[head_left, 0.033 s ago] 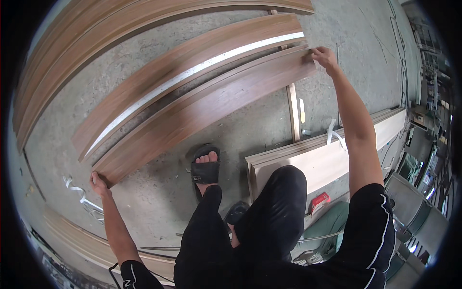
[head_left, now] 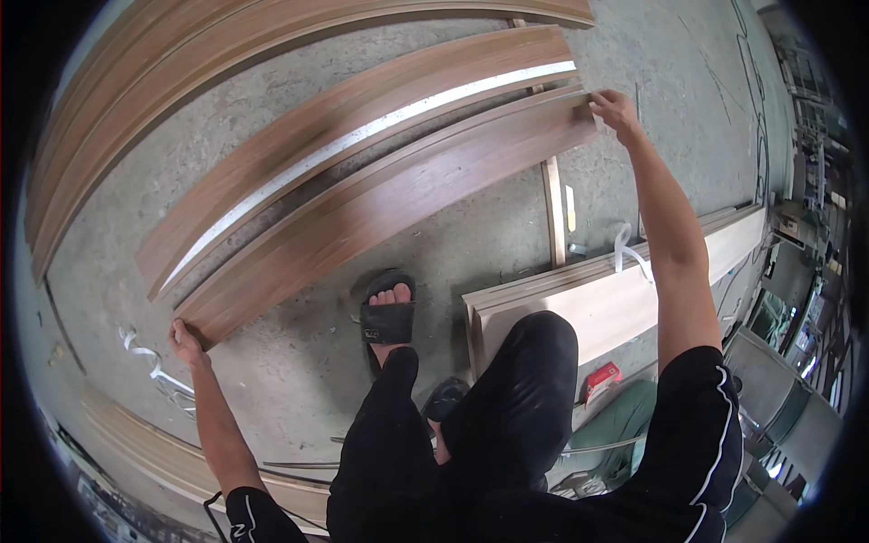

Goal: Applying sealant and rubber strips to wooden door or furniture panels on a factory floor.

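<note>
A long brown wooden board (head_left: 389, 217) stretches across the view in front of me. My left hand (head_left: 187, 344) is closed around its near left end, the thumb on top. At its far right end, my right hand (head_left: 615, 113) grips the corner with bent fingers. Just beyond lies another brown board (head_left: 353, 109) with a bright white strip (head_left: 371, 138) along its near edge. A narrow gap separates the two boards. The undersides of the held board and the fingertips beneath it are hidden.
More long brown boards (head_left: 181, 100) lie at the far left. A pale board stack (head_left: 579, 312) sits right of my knee, with a white strap (head_left: 623, 249) on it. A wooden batten (head_left: 553, 213) runs under the boards. A red box (head_left: 602, 382) and my sandalled foot (head_left: 389, 317) are nearby.
</note>
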A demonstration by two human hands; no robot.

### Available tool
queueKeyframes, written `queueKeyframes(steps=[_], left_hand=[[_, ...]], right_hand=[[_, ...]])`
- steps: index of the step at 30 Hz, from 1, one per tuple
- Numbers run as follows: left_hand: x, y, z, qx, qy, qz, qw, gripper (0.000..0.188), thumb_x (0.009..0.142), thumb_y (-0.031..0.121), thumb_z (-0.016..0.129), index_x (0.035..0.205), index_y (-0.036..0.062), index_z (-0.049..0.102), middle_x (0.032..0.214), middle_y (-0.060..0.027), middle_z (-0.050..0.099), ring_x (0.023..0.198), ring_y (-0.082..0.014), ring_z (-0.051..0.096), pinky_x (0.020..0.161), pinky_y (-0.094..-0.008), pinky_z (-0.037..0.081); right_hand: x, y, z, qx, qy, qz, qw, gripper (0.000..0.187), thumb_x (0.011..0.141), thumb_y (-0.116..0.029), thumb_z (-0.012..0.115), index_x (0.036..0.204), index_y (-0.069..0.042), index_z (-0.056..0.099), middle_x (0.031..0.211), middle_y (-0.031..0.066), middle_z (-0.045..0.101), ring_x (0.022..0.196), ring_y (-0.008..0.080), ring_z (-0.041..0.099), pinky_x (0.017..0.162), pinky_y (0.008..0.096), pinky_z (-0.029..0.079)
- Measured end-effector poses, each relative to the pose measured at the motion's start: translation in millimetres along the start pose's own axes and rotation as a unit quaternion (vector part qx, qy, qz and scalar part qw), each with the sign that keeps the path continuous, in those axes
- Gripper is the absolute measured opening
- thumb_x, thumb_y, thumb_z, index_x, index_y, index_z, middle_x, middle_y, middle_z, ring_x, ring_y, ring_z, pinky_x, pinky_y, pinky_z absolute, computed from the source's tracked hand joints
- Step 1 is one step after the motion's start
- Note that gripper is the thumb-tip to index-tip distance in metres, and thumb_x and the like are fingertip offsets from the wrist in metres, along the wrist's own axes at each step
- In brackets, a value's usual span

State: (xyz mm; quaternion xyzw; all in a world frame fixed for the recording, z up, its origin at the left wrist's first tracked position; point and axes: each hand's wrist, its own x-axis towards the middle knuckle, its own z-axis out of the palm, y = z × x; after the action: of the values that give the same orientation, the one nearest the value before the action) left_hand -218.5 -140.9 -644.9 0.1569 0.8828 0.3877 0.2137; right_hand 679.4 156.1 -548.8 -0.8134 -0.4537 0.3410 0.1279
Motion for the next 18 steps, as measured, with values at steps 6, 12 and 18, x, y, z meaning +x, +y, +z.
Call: queueKeyframes(steps=[6, 12, 18], left_hand=[[-8, 5, 13, 0.022, 0.02, -0.016, 0.999, 0.052, 0.081, 0.043, 0.065, 0.116, 0.0074, 0.048, 0.106, -0.0095, 0.056, 0.099, -0.0193, 0.05, 0.088, -0.0313, 0.039], [-4, 7, 0, 0.031, 0.022, 0.001, 0.999, 0.052, 0.081, 0.044, 0.064, 0.115, 0.0067, 0.05, 0.107, -0.0103, 0.057, 0.1, -0.0199, 0.051, 0.088, -0.032, 0.04], [3, 4, 9, 0.094, 0.021, 0.013, 0.995, 0.058, 0.08, 0.053, 0.06, 0.114, 0.0065, 0.053, 0.109, -0.0111, 0.059, 0.099, -0.0243, 0.054, 0.087, -0.0337, 0.042]], right_hand=[[-13, -5, 11, -0.303, 0.145, -0.192, 0.922, 0.03, 0.073, -0.018, 0.066, 0.101, -0.008, 0.064, 0.098, 0.0132, 0.063, 0.089, 0.0293, 0.06, 0.078, 0.037, 0.048], [-94, -33, 99, -0.321, 0.105, -0.426, 0.839, 0.042, 0.079, -0.024, 0.063, 0.116, -0.007, 0.054, 0.116, 0.0124, 0.056, 0.104, 0.032, 0.054, 0.088, 0.0403, 0.044], [-105, -21, 110, -0.336, 0.138, -0.388, 0.847, 0.044, 0.083, -0.023, 0.057, 0.122, -0.004, 0.047, 0.132, 0.0148, 0.045, 0.123, 0.0304, 0.043, 0.102, 0.0386, 0.035]])
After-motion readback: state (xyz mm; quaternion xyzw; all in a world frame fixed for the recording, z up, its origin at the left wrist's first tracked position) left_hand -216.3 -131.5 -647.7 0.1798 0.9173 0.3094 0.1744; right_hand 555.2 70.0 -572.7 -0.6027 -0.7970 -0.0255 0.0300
